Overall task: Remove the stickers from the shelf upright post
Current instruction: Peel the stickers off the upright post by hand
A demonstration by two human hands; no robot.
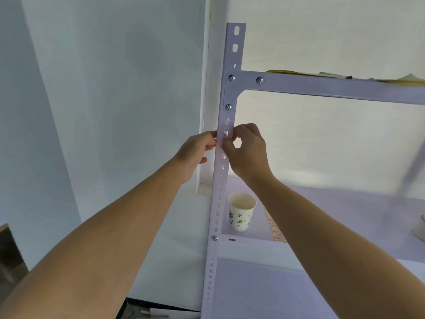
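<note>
Left hand (197,148): grips post's (224,189) left edge.
Right hand (248,150): thumb and forefinger pinch post's front face, opposite left hand.
Post: upright, bolted to shelf beam (322,86).
Cup (241,215): just right of post, lower.

A white paper cup (241,214) with green leaf print stands upright on the middle shelf (322,215), near its front left corner. Just right of it, a sheet with red print (274,229) lies flat at the shelf's front edge. A white object (419,229) is cut off at the right edge. On the top beam (333,88), which carries a bolt (259,80), lie something yellow (289,72) and a pen (335,75). The wall (103,88) is pale.
</note>
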